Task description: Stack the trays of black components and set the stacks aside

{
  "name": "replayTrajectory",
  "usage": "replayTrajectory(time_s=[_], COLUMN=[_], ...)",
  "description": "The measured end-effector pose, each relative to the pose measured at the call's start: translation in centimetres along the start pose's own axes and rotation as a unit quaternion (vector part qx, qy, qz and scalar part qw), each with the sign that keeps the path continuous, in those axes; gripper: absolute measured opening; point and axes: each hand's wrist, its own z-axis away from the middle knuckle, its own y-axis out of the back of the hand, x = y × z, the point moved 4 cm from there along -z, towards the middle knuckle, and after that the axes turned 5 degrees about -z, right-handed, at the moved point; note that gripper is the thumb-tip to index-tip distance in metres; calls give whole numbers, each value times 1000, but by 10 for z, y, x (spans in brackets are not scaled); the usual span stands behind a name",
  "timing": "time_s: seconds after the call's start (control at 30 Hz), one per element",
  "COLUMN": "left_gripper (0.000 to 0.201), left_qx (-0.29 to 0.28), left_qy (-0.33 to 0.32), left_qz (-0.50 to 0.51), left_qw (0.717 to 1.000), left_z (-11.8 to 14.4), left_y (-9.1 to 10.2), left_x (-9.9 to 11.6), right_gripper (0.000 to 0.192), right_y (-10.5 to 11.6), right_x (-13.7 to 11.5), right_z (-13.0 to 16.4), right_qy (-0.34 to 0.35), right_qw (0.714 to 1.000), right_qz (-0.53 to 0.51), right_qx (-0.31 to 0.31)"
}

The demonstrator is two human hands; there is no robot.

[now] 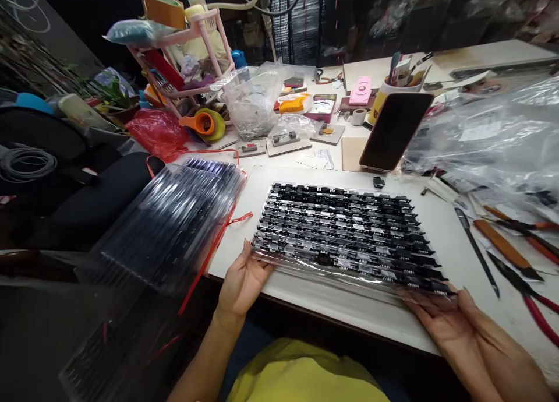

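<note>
Left hand (243, 281) and right hand (454, 326) grasp the near corners of a clear plastic tray (349, 233), fingers closed on its edge. The tray lies at table (437, 227) centre, its rows filled with small black components (340, 215). At 9 o'clock, a stack of similar trays (170, 221) bound with red string. At 12 o'clock, a propped phone (395, 131); behind it, a cup (386, 93) holding tools. At 3 o'clock, pliers (515, 250).

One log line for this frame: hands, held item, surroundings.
left hand: grips tray near-left corner | right hand: under near-right corner | clear tray: rows of black parts, on white table | phone: propped behind
</note>
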Motion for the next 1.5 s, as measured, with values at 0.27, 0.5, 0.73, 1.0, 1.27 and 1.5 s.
replayTrajectory(time_s=[0.27,0.5,0.73,1.0,1.27,1.5], left_gripper=[42,38,38,39,41,42], left_qx=[20,30,21,-65,-119,-97], left_qy=[16,22,28,34,48,39], left_qz=[-18,-53,-85,-51,-21,-29], left_qw=[1000,998,996,996,991,994], left_z=[1,2,3,-2,-3,-4], left_y=[-3,1,4,15,18,19], left_x=[0,1,1,3,4,4], right_gripper=[27,9,11,17,16,19], right_y=[10,11,9,6,7,6], right_x=[3,3,3,2,3,2], right_z=[2,1,5,5,6,6], right_qy=[-107,-84,-46,-35,-22,-27], right_qw=[989,991,993,990,983,981], right_qz=[-77,-102,-86,-89,-122,-125], right_qx=[64,3,-60,-105,-134,-147])
